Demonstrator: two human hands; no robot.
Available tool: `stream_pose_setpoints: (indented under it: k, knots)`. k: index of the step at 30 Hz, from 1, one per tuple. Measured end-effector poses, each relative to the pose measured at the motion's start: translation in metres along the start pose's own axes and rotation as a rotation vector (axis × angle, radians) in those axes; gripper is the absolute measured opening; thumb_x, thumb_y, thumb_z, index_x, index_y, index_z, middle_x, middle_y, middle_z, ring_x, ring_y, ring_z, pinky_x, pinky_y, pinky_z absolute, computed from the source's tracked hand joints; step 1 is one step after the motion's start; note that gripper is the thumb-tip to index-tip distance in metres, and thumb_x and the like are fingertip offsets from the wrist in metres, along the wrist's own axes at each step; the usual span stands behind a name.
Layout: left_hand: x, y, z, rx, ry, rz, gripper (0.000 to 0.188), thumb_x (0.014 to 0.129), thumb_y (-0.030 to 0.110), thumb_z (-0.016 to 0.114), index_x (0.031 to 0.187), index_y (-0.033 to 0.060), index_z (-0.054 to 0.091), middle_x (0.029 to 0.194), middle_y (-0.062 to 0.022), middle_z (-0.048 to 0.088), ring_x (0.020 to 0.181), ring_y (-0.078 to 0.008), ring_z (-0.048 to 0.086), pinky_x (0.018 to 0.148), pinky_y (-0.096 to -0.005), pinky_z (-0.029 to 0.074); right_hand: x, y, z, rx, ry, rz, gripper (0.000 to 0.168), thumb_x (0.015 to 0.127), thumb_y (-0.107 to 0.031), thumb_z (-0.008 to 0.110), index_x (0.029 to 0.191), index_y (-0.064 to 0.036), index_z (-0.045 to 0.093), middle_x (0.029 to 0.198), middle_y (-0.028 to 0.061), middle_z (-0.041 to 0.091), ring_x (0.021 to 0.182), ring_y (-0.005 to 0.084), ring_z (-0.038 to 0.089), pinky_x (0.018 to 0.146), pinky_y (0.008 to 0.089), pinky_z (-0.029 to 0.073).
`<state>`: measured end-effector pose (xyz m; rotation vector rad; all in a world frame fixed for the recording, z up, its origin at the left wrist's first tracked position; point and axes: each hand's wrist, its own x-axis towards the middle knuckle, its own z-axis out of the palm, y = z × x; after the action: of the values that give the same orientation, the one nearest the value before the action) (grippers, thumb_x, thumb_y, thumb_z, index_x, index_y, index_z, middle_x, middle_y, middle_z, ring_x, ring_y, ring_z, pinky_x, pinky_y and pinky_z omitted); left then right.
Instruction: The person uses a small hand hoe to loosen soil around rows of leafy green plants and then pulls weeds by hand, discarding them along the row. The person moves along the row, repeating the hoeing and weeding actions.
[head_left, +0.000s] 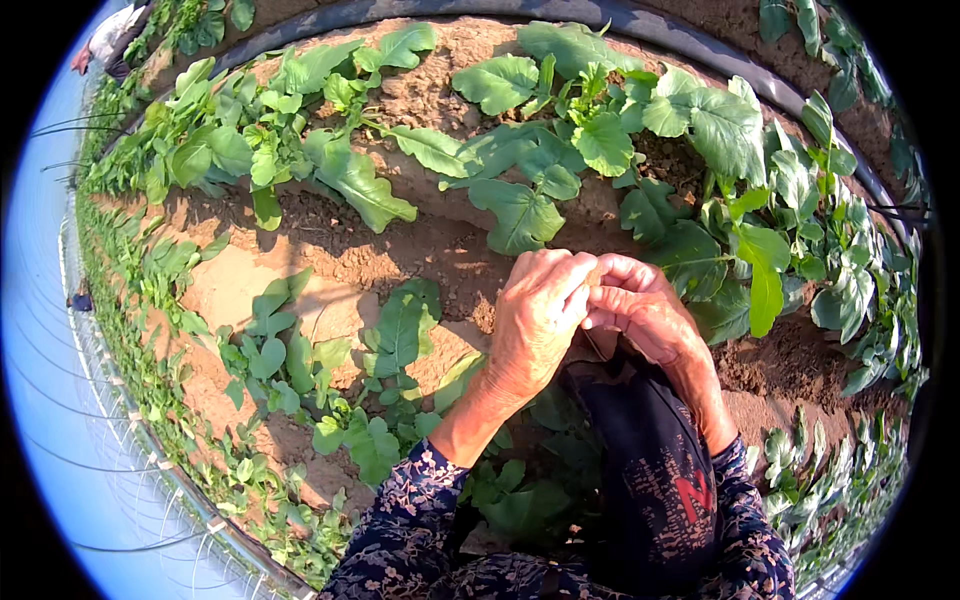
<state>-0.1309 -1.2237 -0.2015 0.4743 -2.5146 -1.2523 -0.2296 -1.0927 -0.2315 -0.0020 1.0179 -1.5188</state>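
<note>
My left hand (536, 322) and my right hand (649, 311) meet in front of me, fingertips pressed together. The fingers of both are bent in a pinch. Something small and brownish may sit between them, too hidden to name. Just below hangs or lies a dark fabric item (637, 442) with a speckled print and a red mark; whether it is a bag or clothing I cannot tell. Its upper edge lies close under my right hand. Beyond my fingers, a broad lobed leaf (517, 215) of a leafy green crop plant spreads over the soil.
Leafy plants (675, 112) grow in rows on brown soil (352, 240), with more plants (390, 337) at left. A dark hose or pipe (480, 9) curves along the far side. Plastic greenhouse film (67, 360) with hoops stands at left. Another person (112, 34) is partly visible far upper left.
</note>
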Motion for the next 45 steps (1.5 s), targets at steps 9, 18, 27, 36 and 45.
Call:
stream_pose_setpoints:
  k: [9, 18, 27, 36, 45]
  knots:
    - [-0.006, -0.050, -0.061, -0.584, 0.337, -0.447, 0.035, 0.079, -0.002, 0.063, 0.114, 0.0003, 0.058, 0.099, -0.0017, 0.061, 0.083, -0.0054, 0.054, 0.073, -0.0189, 0.045, 0.028, 0.028, -0.009, -0.127, -0.072, 0.176, 0.027, 0.090, -0.012, 0.058, 0.113, 0.001, 0.052, 0.097, 0.0095, 0.060, 0.084, 0.0163, 0.062, 0.073, 0.0260, 0.053]
    - [0.048, -0.091, -0.093, -0.711, 0.456, -0.687, 0.029, 0.081, 0.005, 0.064, 0.108, -0.0047, 0.058, 0.091, -0.0081, 0.061, 0.073, -0.0143, 0.059, 0.062, -0.0273, 0.054, 0.038, 0.055, -0.034, -0.235, -0.196, 0.308, 0.029, 0.090, -0.008, 0.056, 0.116, 0.000, 0.050, 0.097, 0.0086, 0.059, 0.085, 0.0134, 0.059, 0.075, 0.0253, 0.052]
    - [0.077, -0.071, -0.126, -0.465, 0.623, -0.275, 0.031, 0.081, -0.001, 0.061, 0.111, -0.0083, 0.057, 0.094, -0.0125, 0.062, 0.075, -0.0143, 0.060, 0.060, -0.0256, 0.054, 0.030, 0.046, -0.036, -0.293, -0.108, 0.291, 0.028, 0.091, -0.010, 0.052, 0.116, 0.001, 0.050, 0.096, 0.0079, 0.060, 0.082, 0.0116, 0.059, 0.074, 0.0235, 0.051]
    - [0.145, -0.159, -0.198, 0.626, 0.184, -0.398, 0.029, 0.069, 0.003, 0.063, 0.099, 0.0013, 0.064, 0.079, -0.0117, 0.066, 0.068, -0.0218, 0.061, 0.064, -0.0331, 0.047, 0.029, 0.047, -0.033, -0.305, -0.114, 0.291, 0.026, 0.092, -0.009, 0.048, 0.116, 0.001, 0.051, 0.095, 0.0073, 0.060, 0.081, 0.0102, 0.058, 0.073, 0.0227, 0.050]
    - [0.160, -0.190, -0.198, -0.068, -0.177, -0.593, 0.028, 0.073, -0.001, 0.065, 0.101, 0.0016, 0.063, 0.091, -0.0040, 0.065, 0.079, -0.0144, 0.061, 0.071, -0.0293, 0.050, 0.028, 0.044, -0.037, -0.260, -0.083, 0.264, 0.025, 0.092, -0.010, 0.048, 0.114, 0.000, 0.052, 0.093, 0.0059, 0.061, 0.079, 0.0096, 0.058, 0.072, 0.0218, 0.050]
